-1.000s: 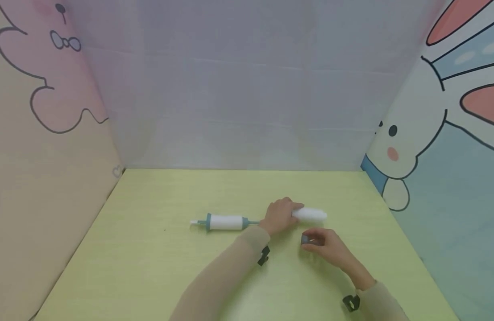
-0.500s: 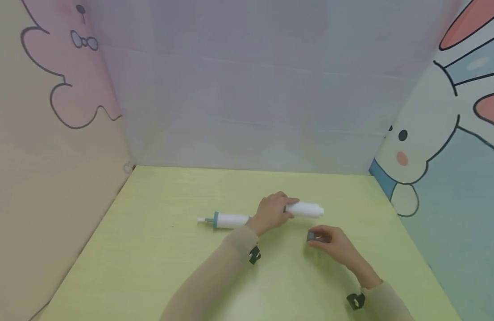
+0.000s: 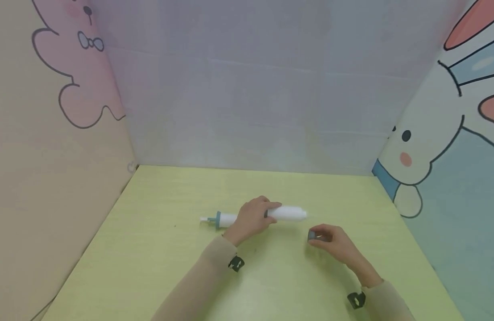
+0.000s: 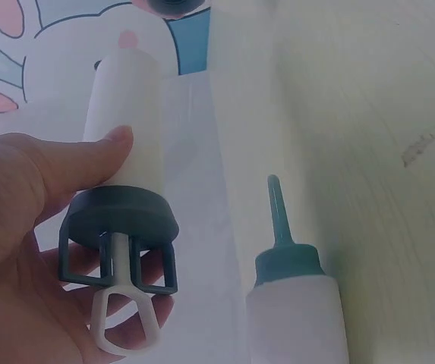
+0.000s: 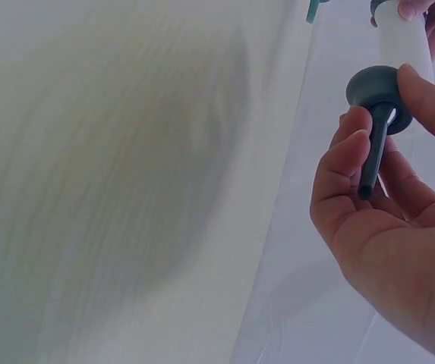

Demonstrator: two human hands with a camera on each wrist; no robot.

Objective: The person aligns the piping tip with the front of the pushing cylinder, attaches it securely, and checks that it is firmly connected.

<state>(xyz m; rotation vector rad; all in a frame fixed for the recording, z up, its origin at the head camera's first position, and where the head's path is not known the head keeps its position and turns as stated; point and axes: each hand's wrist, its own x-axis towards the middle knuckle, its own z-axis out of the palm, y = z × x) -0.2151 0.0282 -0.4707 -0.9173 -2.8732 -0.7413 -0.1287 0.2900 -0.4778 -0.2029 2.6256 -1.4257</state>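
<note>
The left hand (image 3: 251,217) grips a white tube (image 3: 288,213) at its dark green collar (image 4: 122,212); a white pull ring (image 4: 120,291) projects from the collar end. The right hand (image 3: 338,244) pinches a dark green nozzle (image 5: 373,87) between thumb and fingers, its spout turned back toward the palm. Nozzle and tube are apart, both held over the yellow-green tabletop (image 3: 122,263). A second tube (image 3: 227,220), also white with a green tip (image 4: 288,262), lies on the tabletop, partly hidden behind the left hand in the head view.

White tube (image 4: 130,98) with dark teal collar (image 4: 122,216) — nozzle cap (image 5: 373,85) dark teal; worktop (image 3: 130,267) pale yellow-green — pale blue wall (image 3: 463,200), white rabbit print (image 3: 427,111).
</note>
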